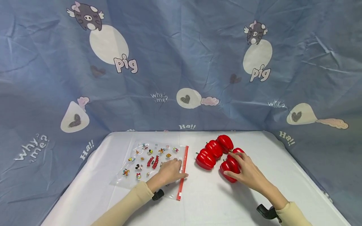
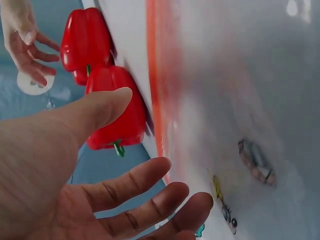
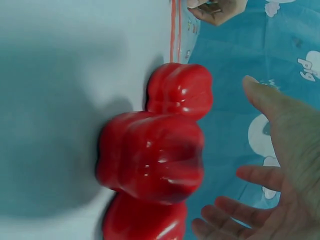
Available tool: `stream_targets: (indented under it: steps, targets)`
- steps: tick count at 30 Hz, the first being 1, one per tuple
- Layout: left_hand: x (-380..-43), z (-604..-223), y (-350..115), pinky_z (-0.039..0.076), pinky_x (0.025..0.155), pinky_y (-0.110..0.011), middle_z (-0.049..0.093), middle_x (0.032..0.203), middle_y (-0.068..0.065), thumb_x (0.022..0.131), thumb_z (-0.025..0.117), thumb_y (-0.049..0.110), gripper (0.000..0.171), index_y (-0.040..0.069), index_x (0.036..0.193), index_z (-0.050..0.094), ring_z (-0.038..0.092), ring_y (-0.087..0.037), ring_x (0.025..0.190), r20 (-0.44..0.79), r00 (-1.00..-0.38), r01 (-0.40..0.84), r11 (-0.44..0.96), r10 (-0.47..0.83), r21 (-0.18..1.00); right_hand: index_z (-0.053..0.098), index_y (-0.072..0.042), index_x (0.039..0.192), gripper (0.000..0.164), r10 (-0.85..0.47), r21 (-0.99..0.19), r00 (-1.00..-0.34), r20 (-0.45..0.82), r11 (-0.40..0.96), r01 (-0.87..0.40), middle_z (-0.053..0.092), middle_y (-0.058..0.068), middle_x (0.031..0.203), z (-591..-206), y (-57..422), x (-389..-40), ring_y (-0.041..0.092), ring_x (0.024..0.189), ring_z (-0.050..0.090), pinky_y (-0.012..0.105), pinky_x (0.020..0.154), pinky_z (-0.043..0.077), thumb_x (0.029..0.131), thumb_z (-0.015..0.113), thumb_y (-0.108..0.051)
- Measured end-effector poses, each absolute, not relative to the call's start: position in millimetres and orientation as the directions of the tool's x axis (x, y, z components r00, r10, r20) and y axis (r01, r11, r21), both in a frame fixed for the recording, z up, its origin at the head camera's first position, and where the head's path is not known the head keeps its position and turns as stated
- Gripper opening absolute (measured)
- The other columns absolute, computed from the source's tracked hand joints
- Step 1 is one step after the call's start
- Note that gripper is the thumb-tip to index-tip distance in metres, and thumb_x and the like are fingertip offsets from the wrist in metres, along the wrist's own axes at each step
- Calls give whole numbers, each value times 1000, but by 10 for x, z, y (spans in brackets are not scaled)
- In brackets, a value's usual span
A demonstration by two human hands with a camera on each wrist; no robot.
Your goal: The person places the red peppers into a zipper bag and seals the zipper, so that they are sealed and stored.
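Several glossy red bell peppers with green stems stand in two slanting rows in the head view, a left-hand row with its front pepper (image 1: 205, 159) and a right-hand row with its front pepper (image 1: 228, 172). My right hand (image 1: 250, 172) hovers over the right-hand row, thumb and fingers spread; a gap shows between it and the nearest pepper (image 3: 155, 155) in the right wrist view. A clear plastic zip bag (image 1: 130, 182) printed with cartoon characters lies flat on the left. Over its right part is my left hand (image 1: 169, 171), fingers loosely bent and holding nothing, close to the red zip strip (image 1: 184, 163).
A white cloth covers the table (image 1: 209, 204). Behind it and along its sides hangs a blue curtain (image 1: 158, 69) with pig prints. Dark bands with small devices (image 1: 267, 212) are on both wrists.
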State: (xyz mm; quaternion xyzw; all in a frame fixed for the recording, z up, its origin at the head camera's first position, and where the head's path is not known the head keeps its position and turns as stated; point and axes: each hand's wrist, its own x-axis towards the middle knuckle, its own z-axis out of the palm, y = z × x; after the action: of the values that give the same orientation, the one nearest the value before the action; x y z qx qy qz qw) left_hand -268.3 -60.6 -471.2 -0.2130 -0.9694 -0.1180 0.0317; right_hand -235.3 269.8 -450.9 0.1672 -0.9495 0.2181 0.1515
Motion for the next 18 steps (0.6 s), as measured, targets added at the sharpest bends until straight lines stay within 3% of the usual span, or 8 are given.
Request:
stream_targets:
  steps: [8,18]
  targets:
    - [-2677,-4785,-543,36,49,-29,49,66,1,75,76,45,39,9,80,61,43,-12,57,108,-916,402,883,387,243,54,-14,133,79,-223,-376,-906,359,854,-359,53,13,123,-4605,2733,-2274,33,109,55,55,83,52,72,74,-59]
    - [-2681,-4858,-554,39,51,-30,52,69,-1,76,75,30,26,8,74,59,47,-14,61,117,-919,395,878,377,270,52,-6,133,79,-180,-416,-896,405,837,-356,56,13,114,-4736,2770,-2216,28,97,59,47,77,54,68,86,-36]
